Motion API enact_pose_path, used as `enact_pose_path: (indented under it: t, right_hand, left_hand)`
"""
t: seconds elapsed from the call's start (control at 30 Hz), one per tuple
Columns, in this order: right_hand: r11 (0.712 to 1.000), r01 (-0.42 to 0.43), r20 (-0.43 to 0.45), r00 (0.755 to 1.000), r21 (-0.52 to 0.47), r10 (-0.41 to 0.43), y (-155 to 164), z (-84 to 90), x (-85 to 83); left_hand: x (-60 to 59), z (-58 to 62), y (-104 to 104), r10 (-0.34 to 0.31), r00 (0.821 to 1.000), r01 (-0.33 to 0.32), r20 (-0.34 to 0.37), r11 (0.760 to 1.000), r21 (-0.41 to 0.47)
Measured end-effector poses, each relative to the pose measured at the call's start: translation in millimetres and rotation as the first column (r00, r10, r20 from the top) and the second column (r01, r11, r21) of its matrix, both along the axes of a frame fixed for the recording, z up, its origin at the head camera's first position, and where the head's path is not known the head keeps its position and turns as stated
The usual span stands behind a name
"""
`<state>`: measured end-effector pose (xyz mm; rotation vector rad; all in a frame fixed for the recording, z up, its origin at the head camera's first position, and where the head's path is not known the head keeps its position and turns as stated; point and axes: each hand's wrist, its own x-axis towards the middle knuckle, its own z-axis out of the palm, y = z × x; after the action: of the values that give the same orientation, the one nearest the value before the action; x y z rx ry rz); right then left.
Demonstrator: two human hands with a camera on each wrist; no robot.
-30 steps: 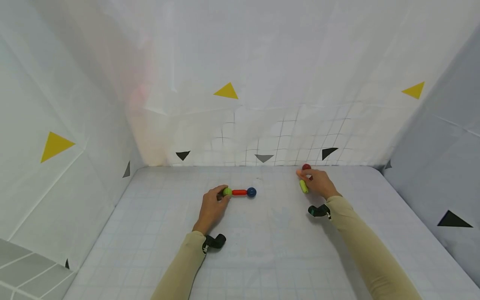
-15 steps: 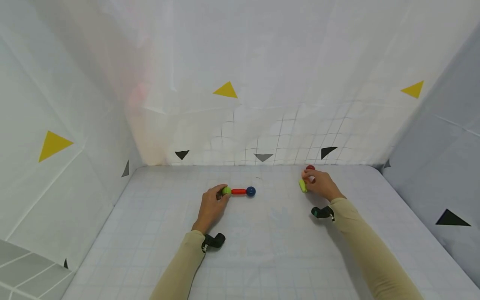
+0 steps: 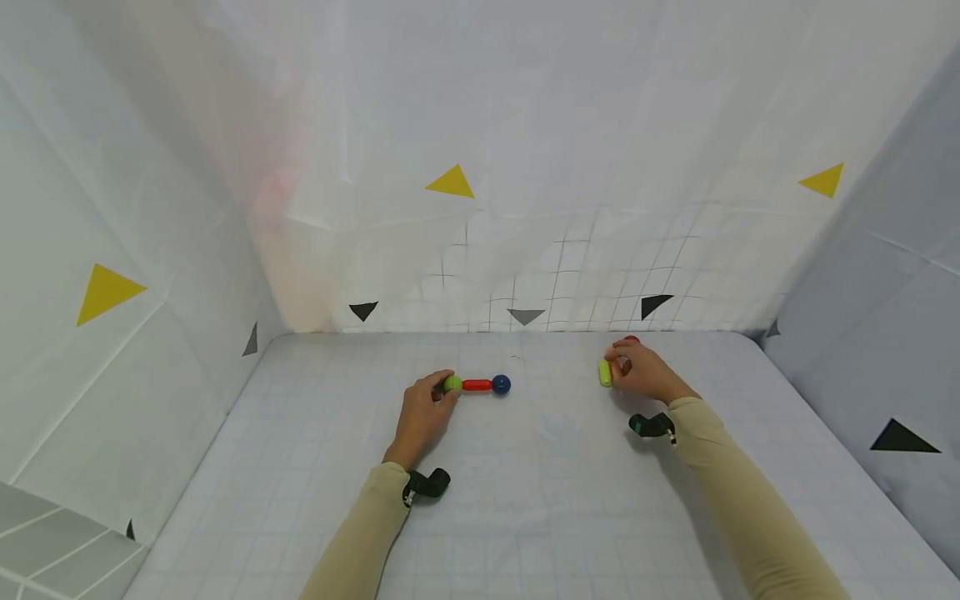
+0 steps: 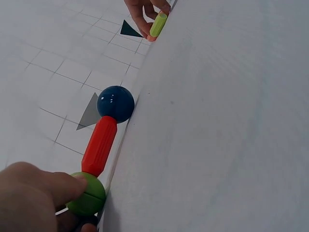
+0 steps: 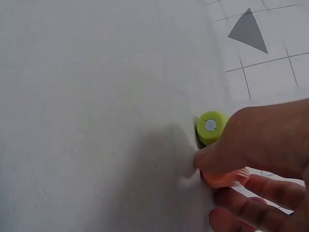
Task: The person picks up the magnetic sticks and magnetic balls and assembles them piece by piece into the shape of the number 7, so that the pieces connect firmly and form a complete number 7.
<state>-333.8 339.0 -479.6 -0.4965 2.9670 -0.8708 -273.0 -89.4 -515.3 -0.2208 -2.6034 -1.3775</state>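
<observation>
What matters here, we judge, is the open stretch of surface [image 3: 547, 467] between the two hands: the blue ball [image 3: 501, 384] is the end of the joined row that faces the right hand [image 3: 647, 373], while the green ball [image 3: 453, 383] at the other end is pinched in the left hand [image 3: 420, 421]. Between the balls lies the red rod [image 3: 477, 385], its long axis running left to right. The yellow-green rod [image 3: 604, 373] lies just left of the right hand, nearer to it than to the left, its axis roughly fore and aft, so crosswise to the row. From the right wrist we see the thumb and fingers gripping what looks like an orange rod [image 5: 222, 179], and the pale disc in the yellow-green rod's end, which the head view hides; only the head view lets us place both hands against the row, with a red ball [image 3: 632, 338] peeping out behind the right hand
</observation>
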Motion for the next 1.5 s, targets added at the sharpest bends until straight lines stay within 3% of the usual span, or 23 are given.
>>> enact_pose_path:
  t: [0.37,0.93,1.5]
  right_hand:
    - [0.999,-0.014,0.041,0.999,-0.036,0.016,2,-1.4,-1.5]
    - [0.989,0.102,0.136,0.987,-0.104,-0.087,0,7.8,6.9]
    - [0.963,0.116,0.128,0.988,-0.243,-0.086,0,1.7,10.4]
  left_hand:
    - [0.4,2.0,0,-0.008,1.000,0.008,0.003,1.000,0.002]
    - [0.2,3.6,1,-0.004,1.000,0.004,0.008,1.000,0.003]
    - [0.7,4.7,1,0.003,1.000,-0.003,0.006,1.000,-0.012]
